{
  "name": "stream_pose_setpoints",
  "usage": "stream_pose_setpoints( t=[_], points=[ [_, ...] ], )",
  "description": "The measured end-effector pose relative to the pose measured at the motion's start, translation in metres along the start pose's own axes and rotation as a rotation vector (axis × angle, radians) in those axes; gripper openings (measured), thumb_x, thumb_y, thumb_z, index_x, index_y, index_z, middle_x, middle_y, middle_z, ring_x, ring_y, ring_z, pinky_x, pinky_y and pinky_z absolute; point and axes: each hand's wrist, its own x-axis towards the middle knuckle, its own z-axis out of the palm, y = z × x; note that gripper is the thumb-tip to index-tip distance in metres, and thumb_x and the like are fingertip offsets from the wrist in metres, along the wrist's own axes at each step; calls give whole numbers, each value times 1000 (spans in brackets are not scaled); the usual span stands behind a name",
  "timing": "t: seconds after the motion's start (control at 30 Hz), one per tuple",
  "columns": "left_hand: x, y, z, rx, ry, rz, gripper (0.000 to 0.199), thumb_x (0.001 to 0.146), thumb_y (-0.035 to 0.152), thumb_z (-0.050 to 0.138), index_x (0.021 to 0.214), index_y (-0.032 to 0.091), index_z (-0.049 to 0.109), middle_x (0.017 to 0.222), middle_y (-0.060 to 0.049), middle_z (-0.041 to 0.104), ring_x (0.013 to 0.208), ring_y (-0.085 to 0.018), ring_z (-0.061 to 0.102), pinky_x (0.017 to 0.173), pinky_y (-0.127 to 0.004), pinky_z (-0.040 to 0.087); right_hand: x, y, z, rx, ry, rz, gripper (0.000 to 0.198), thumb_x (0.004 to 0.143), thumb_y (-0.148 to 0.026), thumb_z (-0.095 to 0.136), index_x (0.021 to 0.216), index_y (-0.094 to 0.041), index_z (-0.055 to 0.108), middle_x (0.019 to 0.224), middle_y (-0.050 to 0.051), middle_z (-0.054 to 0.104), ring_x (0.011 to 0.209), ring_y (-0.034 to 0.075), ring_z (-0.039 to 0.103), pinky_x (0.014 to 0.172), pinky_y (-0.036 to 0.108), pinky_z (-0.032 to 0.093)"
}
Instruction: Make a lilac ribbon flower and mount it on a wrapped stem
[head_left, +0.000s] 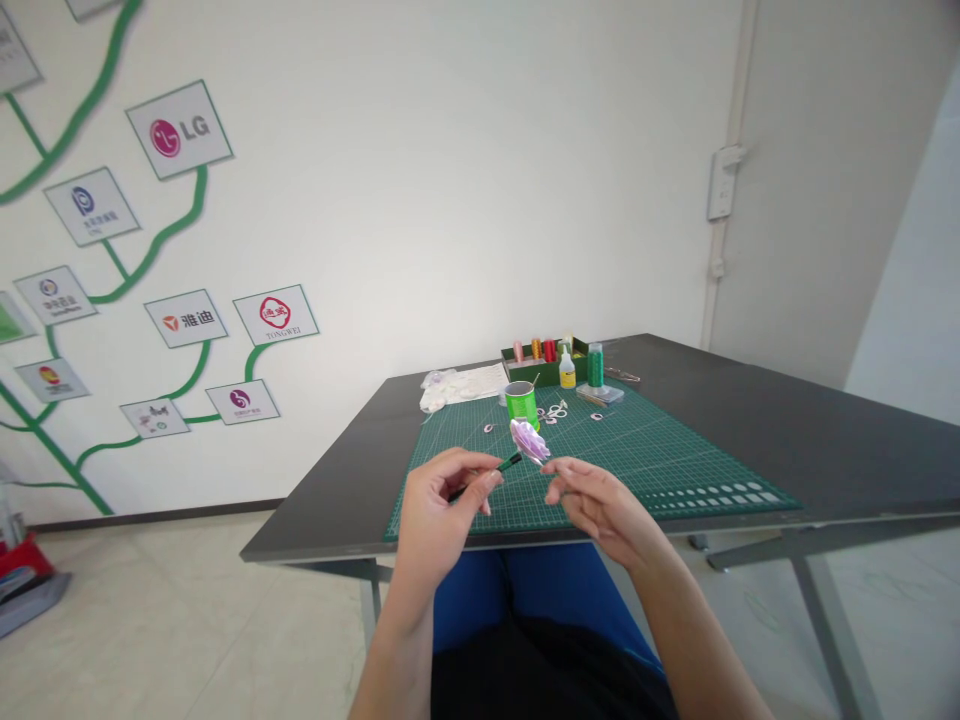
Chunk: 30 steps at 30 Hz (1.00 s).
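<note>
A slim dark stick-like tool with a green end (pixel 511 462) is pinched between the thumb and fingers of my left hand (pixel 448 505); its exact kind is unclear. Closed at the fingertips, my right hand (pixel 602 503) holds a lilac fabric-like flower (pixel 529 440) by its thin stem. The flower is tilted to the upper left, close to the tool's end. Both hands are above the near part of a green cutting mat (pixel 600 455). Just beyond the flower stands a bright green tin (pixel 522 401) with a thin stick in it.
Behind the tin, a dark green tray (pixel 546 372) holds several thread spools. A small glue bottle (pixel 568 368), a green spool (pixel 595 366) and scissors (pixel 556 411) are nearby. White cloth (pixel 469 385) lies at the back left of the black table (pixel 720 410).
</note>
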Motion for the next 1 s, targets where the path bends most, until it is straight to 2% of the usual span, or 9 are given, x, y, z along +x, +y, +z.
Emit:
stream_pose_setpoints(
  t=[0.13, 0.2, 0.27, 0.43, 0.5, 0.57, 0.67, 0.73, 1.0],
  points=[
    [0, 0, -1, -5, 21, -1, 7, 84, 20, 79, 85, 16, 84, 70, -1, 68, 52, -10, 61, 52, -21, 51, 5, 5, -4, -209, 227, -9, 31, 83, -46, 77, 97, -19, 70, 94, 10, 82, 37, 10, 54, 43, 27, 43],
    [0, 0, -1, 0, 29, 4, 6, 83, 18, 79, 85, 16, 84, 70, -1, 68, 52, -10, 62, 52, -20, 50, 2, 4, -1, -263, 277, -27, 27, 82, -39, 79, 100, -20, 72, 102, 10, 82, 41, 11, 59, 50, 30, 50],
    [-1, 0, 0, 17, 40, 21, 7, 84, 18, 78, 85, 16, 85, 70, -1, 68, 51, -10, 62, 52, -20, 50, -5, -3, 6, -279, 240, -65, 30, 85, -41, 77, 106, -19, 74, 111, 12, 82, 45, 13, 64, 54, 31, 54],
    [-3, 2, 3, 99, 35, 88, 9, 87, 18, 77, 87, 16, 86, 73, -2, 71, 53, -10, 63, 54, -20, 52, -28, -30, 38, -101, -59, -139, 50, 91, -53, 75, 125, -17, 72, 132, 19, 77, 48, 12, 65, 49, 31, 56],
    [-3, 4, 3, 141, 24, 109, 11, 88, 17, 75, 88, 16, 86, 74, -3, 71, 54, -10, 64, 54, -20, 52, -36, -38, 48, -41, -128, -133, 56, 91, -55, 76, 132, -17, 71, 119, 17, 81, 46, 11, 63, 46, 28, 55],
    [-3, 5, 3, 188, 21, 125, 12, 90, 17, 74, 89, 17, 86, 75, -3, 72, 55, -11, 64, 55, -20, 53, -40, -42, 54, -40, -146, -106, 61, 92, -56, 75, 137, -15, 70, 84, 7, 81, 41, 11, 57, 42, 25, 50],
    [-3, 6, 2, 241, 20, 146, 13, 91, 17, 73, 89, 17, 86, 74, -3, 72, 54, -11, 63, 55, -21, 52, -44, -45, 55, -115, -130, -76, 63, 95, -59, 70, 137, -11, 72, 47, -7, 56, 34, 11, 44, 38, 21, 38],
    [-4, 6, 1, 254, 18, 154, 14, 92, 17, 72, 89, 17, 86, 74, -3, 72, 54, -12, 64, 55, -21, 52, -46, -48, 53, -156, -114, -90, 62, 97, -60, 66, 134, -11, 75, 44, -10, 48, 34, 10, 40, 38, 21, 34],
    [-3, 4, 2, 310, 30, 181, 14, 93, 16, 72, 89, 18, 86, 74, -3, 75, 56, -13, 65, 57, -22, 52, -56, -59, 51, -228, -139, -155, 52, 100, -59, 63, 117, -14, 83, 44, -8, 43, 36, 10, 39, 37, 22, 31]
  ],
)
